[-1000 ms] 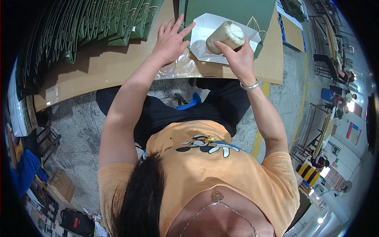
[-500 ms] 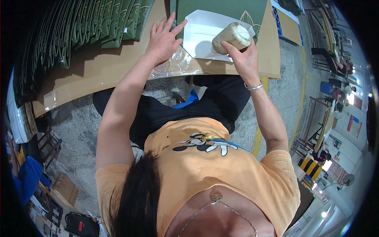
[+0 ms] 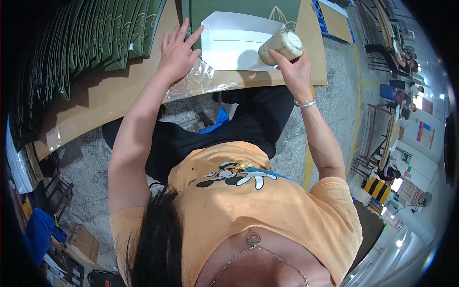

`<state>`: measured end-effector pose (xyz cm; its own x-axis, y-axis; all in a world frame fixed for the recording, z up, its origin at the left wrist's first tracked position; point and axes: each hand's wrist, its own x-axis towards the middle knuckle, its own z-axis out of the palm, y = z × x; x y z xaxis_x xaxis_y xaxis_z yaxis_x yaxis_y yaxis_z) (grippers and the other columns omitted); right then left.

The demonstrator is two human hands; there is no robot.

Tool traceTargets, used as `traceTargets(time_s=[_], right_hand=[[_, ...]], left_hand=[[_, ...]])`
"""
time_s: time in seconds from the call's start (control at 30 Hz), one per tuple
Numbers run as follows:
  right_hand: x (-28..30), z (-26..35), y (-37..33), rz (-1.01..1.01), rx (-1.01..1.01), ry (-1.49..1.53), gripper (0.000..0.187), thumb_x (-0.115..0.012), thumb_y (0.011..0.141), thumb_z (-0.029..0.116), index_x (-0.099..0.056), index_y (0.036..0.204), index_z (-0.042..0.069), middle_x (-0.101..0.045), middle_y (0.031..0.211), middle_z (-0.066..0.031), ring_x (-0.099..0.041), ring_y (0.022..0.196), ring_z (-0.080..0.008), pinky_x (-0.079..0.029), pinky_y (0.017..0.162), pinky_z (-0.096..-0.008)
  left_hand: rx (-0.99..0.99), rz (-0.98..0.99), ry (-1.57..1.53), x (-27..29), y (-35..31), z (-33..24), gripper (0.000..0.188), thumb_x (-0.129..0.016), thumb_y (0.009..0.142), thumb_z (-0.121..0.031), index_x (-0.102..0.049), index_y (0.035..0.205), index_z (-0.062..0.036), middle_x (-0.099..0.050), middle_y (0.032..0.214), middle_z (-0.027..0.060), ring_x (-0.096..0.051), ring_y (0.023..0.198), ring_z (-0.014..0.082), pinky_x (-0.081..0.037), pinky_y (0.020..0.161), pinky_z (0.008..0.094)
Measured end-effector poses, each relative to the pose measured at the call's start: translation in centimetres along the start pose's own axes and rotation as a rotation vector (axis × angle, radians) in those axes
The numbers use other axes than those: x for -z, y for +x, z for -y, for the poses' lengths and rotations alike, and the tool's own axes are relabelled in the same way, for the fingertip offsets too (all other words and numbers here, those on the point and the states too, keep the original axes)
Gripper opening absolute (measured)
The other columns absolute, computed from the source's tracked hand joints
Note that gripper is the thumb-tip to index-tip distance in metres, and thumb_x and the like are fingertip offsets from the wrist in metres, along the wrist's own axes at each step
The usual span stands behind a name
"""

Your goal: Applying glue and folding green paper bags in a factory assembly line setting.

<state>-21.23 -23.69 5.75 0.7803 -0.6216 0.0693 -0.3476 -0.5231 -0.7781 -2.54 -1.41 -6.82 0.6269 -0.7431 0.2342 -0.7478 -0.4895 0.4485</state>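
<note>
My right hand (image 3: pixel 295 71) grips a squat, whitish, stained plastic bottle (image 3: pixel 281 47), tilted over the right end of a white sheet of card (image 3: pixel 227 45) with folded-up edges. The card lies on a flat green paper bag (image 3: pixel 234 5). My left hand (image 3: pixel 177 55) is open with its fingers spread, palm down at the left of the card. Its index fingertip is at the card's left edge. Part of the card's right end is hidden behind the bottle and my right hand.
A row of folded green bags (image 3: pixel 100 33) stands on the left of the brown-covered table (image 3: pixel 95 103). Clear plastic film (image 3: pixel 205 79) lies along the near edge. A blue crate (image 3: pixel 321 16) is beyond the table's right side. Several people are far off at the right.
The view has shifted, so the table and card appear further left. Relative to the card, the bottle in my right hand is slightly further right. My left hand stays spread beside the card.
</note>
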Motion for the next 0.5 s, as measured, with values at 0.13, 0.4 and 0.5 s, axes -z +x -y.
traceTargets(time_s=[0.13,0.4,0.5], right_hand=[[0.9,-0.7,0.0,-0.023,-0.016,0.005,0.065,-0.083,0.076,0.034,-0.055,0.121,-0.004,-0.067,0.112,-0.0156,-0.065,0.104,-0.0228,-0.053,0.088,-0.0335],[2.4,-2.1,-0.2,-0.112,-0.064,-0.002,0.062,-0.083,0.076,0.031,-0.056,0.119,-0.004,-0.068,0.111,-0.0152,-0.065,0.103,-0.0217,-0.053,0.087,-0.0326],[2.9,-2.6,-0.3,-0.133,-0.084,-0.01,0.061,-0.083,0.076,0.031,-0.056,0.118,-0.005,-0.068,0.111,-0.0155,-0.065,0.102,-0.0217,-0.053,0.087,-0.0326]], left_hand=[[0.0,0.01,0.004,0.1,0.0,0.0,0.064,-0.057,0.092,-0.029,-0.03,0.15,-0.0355,-0.015,0.161,0.0109,-0.02,0.146,0.0325,-0.01,0.119,0.0516],[-0.005,0.012,0.001,0.2,0.1,-0.1,0.063,-0.057,0.093,-0.029,-0.032,0.15,-0.0332,-0.017,0.16,0.0125,-0.02,0.146,0.0305,-0.011,0.118,0.0533],[0.002,0.019,-0.004,0.2,0.0,-0.1,0.063,-0.057,0.093,-0.028,-0.032,0.151,-0.0323,-0.017,0.16,0.0125,-0.02,0.146,0.0302,-0.011,0.118,0.0533]])
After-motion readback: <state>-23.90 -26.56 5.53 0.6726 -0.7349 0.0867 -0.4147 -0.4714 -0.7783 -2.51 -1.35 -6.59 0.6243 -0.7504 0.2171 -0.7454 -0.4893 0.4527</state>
